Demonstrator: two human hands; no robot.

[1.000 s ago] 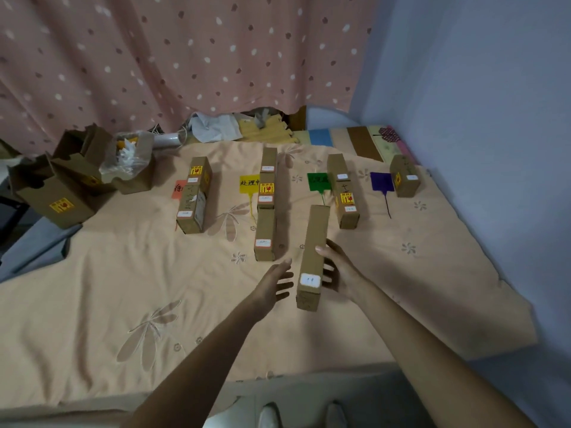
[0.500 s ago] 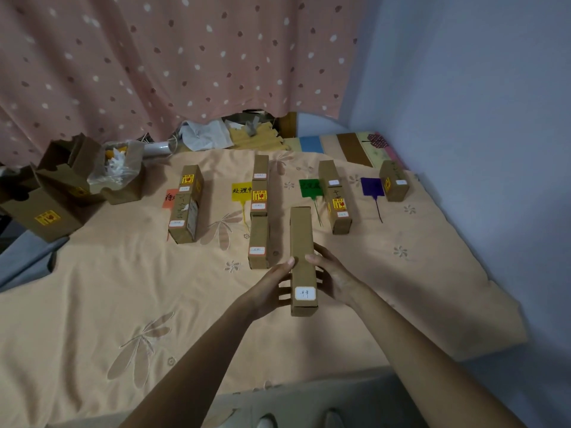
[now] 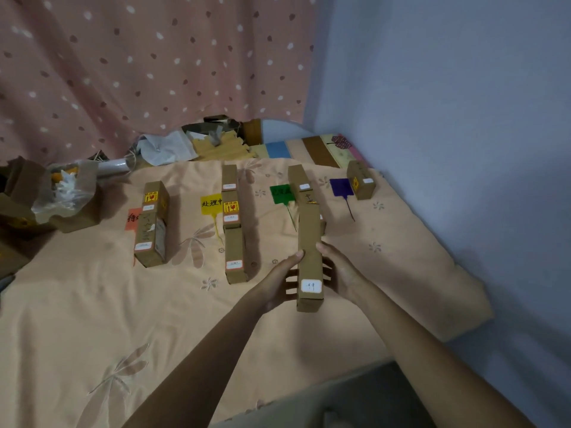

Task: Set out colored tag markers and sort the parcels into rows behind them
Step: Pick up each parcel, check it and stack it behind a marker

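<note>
The person holds a long cardboard parcel (image 3: pixel 310 254) between both hands above the bed (image 3: pixel 92 319), toward its right half and nearer the front edge than the rows. The left hand (image 3: pixel 279 284) has its grip wrapped round the parcel's left side, thumb along the top edge and fingers curled beneath. The right hand (image 3: pixel 338 273) clasps the right side the same way, thumb on the upper edge. A white label sits on the parcel's near end, and its far end overlaps the green row's parcel (image 3: pixel 301 186).

Four tag markers lie across the bed's far half. The orange tag (image 3: pixel 132 218) is nearest the left edge, partly covered by two stacked parcels (image 3: pixel 152 222). The yellow tag (image 3: pixel 211 205) lies just left of a line of parcels (image 3: pixel 233 223) running from the far edge toward the front. The green tag (image 3: pixel 280 194) lies just left of the green row. The purple tag (image 3: pixel 341 187) lies near the right edge, with a short parcel (image 3: pixel 361 183) just to its right.

Open cardboard boxes with a plastic bag (image 3: pixel 65 189) sit at the far left corner. A pink dotted curtain (image 3: pixel 139 66) hangs behind the bed.
</note>
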